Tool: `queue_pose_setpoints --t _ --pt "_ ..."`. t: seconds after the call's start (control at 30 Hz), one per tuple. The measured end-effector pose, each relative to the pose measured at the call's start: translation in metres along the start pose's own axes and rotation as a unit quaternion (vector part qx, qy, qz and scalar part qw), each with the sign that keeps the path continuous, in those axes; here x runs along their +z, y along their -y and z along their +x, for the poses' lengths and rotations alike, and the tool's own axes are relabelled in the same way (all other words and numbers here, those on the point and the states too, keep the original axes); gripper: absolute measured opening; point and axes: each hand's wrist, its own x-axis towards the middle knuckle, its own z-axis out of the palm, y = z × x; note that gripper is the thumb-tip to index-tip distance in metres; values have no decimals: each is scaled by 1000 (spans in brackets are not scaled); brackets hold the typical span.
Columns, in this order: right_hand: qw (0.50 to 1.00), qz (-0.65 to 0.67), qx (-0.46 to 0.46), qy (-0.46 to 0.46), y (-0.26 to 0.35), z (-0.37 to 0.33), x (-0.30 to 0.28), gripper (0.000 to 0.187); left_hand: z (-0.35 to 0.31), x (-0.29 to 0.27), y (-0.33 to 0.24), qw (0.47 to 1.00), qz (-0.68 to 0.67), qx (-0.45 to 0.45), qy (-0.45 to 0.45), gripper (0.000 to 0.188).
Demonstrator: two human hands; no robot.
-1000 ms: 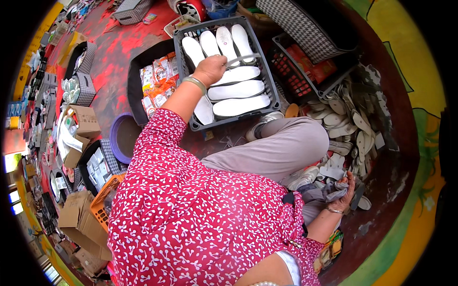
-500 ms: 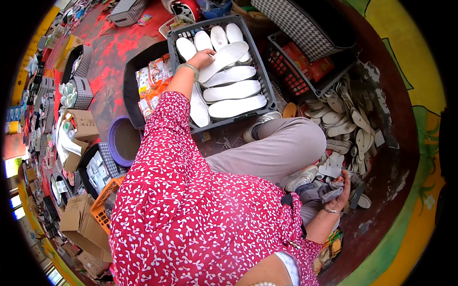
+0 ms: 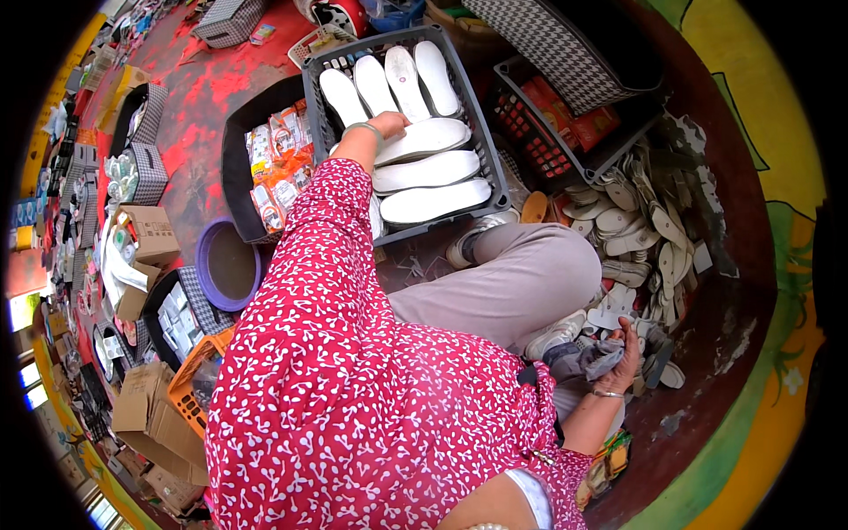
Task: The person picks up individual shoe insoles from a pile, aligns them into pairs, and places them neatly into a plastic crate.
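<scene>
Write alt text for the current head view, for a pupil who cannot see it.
A seated person's left hand touches a flat white insole among others in a dark grey plastic crate; the right hand touches crumpled grey fabric.

A purple tub (image 3: 202,269) stands near an orange basket (image 3: 183,389) and cardboard box (image 3: 140,396).

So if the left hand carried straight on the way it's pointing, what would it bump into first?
Probably the far row of white insoles: their near ends lie just past the left hand, though depth is hard to judge.
</scene>
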Motion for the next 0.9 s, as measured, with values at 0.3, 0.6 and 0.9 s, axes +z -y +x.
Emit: queue_pose_setpoints --t 0.3,0.6,0.9 --pt "999 -35 -20 -25 -6 4 7 25 -15 21 -22 993 86 15 -82 31" --pt "998 -63 -13 1 -5 4 -7 25 -72 47 -27 897 136 106 -407 20" --pt "995 -93 -17 -15 -5 1 11 27 -115 112 -50 951 258 28 -169 64"
